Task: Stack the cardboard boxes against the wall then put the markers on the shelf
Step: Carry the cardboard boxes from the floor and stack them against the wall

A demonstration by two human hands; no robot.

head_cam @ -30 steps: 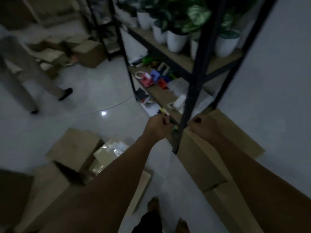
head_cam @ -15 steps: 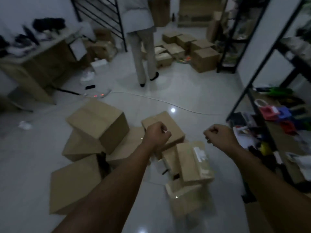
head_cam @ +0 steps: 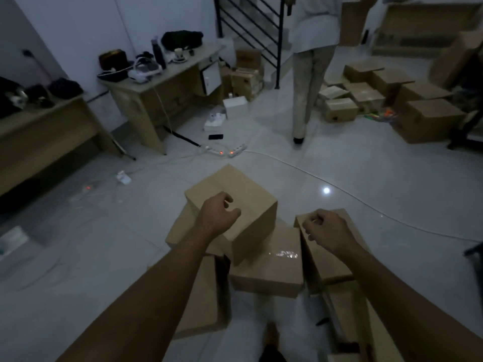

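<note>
A loose pile of cardboard boxes is seen at lower centre of the frame on the glossy tiled floor [head_cam: 366,184]. The top box [head_cam: 243,202] sits tilted, perched on a flatter taped box [head_cam: 271,267], w/ another box [head_cam: 329,254] leaning at centre-right and one more box [head_cam: 198,296] at lower left of the pile. Both arms are stretched over the pile. The left hand [head_cam: 218,214] is held just above the top box, fingers loosely curled, nothing grasped; contact w/ the lid can't be told. The right hand [head_cam: 325,231] is likewise loosely curled and empty, over the leaning box.

No markers can be made out; too dim. A second person [head_cam: 311,61] stands at upper centre, near more boxes [head_cam: 423,118].

Judged approx.: the top box is prob. stiff but crushable at the panels, weight unknown. It is best taken at two opposite lower edges or corners, not by the flaps. The taped face may be slick.
</note>
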